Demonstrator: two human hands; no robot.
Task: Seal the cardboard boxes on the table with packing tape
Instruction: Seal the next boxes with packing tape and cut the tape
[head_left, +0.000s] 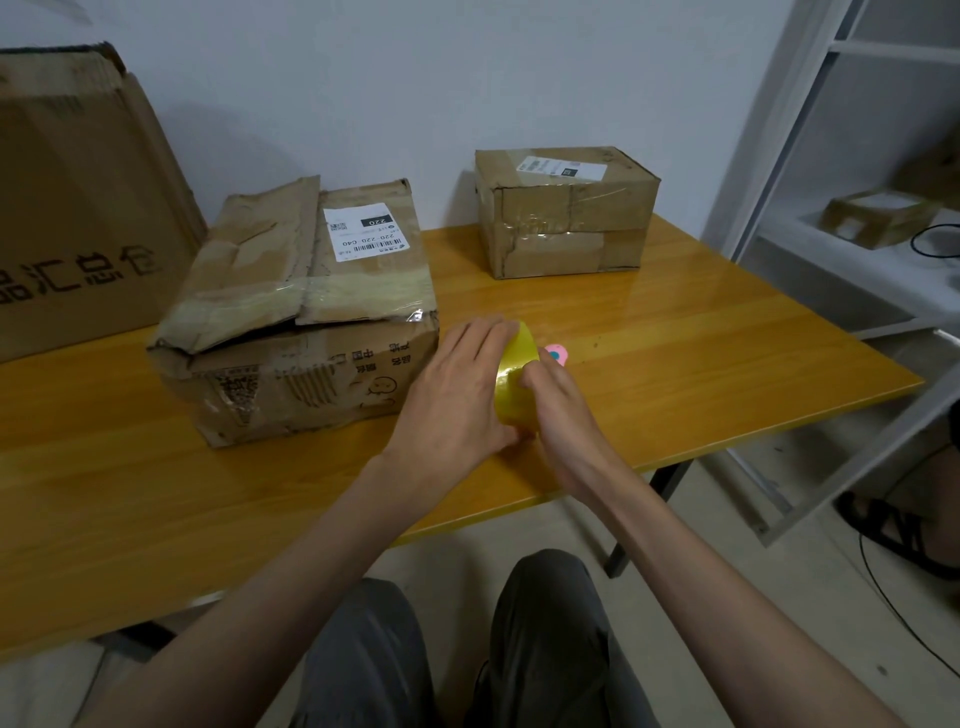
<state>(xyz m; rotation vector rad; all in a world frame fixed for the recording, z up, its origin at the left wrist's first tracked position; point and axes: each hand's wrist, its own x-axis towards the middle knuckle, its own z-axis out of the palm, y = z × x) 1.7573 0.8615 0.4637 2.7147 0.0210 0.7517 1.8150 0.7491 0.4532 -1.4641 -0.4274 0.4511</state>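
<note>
We have both hands on the roll of packing tape (515, 382), a yellowish, see-through roll standing on edge just above the counter (675, 364). Our left hand (457, 395) wraps it from the left side, fingers curled over the top rim and thumb tucked under near the bottom, so that grip is closed round the roll. Our right hand (558, 400) comes in from the right, its fingertips pressed on the roll's outer face; that grip is narrow, pinching at the tape surface, though we cannot tell whether a loose end is caught.

Just beyond the right grip, a small pink thing with a teal centre (555, 355) lies on the counter, half hidden behind the roll; we cannot tell what it is.

To the left of the left grip, close by, sits the crumpled cardboard box (296, 317). Its top flaps are buckled and not lying flat, a strip of old clear tape runs across them, and a white shipping label (366, 231) is stuck on the far flap. Farther ahead of both grips and a little to the right, well apart from the roll, stands the smaller cardboard box (566, 213), flaps down, taped over, with its own label on top.

Far off to the left of the grips, a big brown carton (78, 208) with printed characters leans at the wall. Off to the right stands a white metal shelf (857, 249) with another small box (878, 215) on it. Below the counter edge we see our grey trousers (545, 639).
</note>
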